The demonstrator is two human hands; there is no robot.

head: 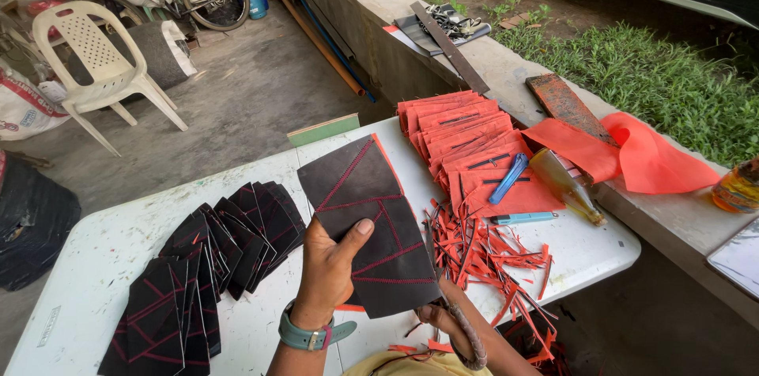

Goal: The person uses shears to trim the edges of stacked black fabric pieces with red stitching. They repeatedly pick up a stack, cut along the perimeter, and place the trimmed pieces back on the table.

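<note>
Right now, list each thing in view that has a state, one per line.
Left hand: gripping the dark stitched panel, held up off the table.
Right hand: at the panel's lower edge, grip unclear.
Dark panels: fanned flat on the white table.
Orange pieces: stacked, overlapping.
Bottle: lying on its side.
Orange scraps: scattered.

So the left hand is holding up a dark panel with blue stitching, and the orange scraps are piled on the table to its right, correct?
Not quite: the stitching is red, not blue, as the head view shows. The left hand does hold up the dark panel, and the orange scraps do lie on the white table to its right.
</note>
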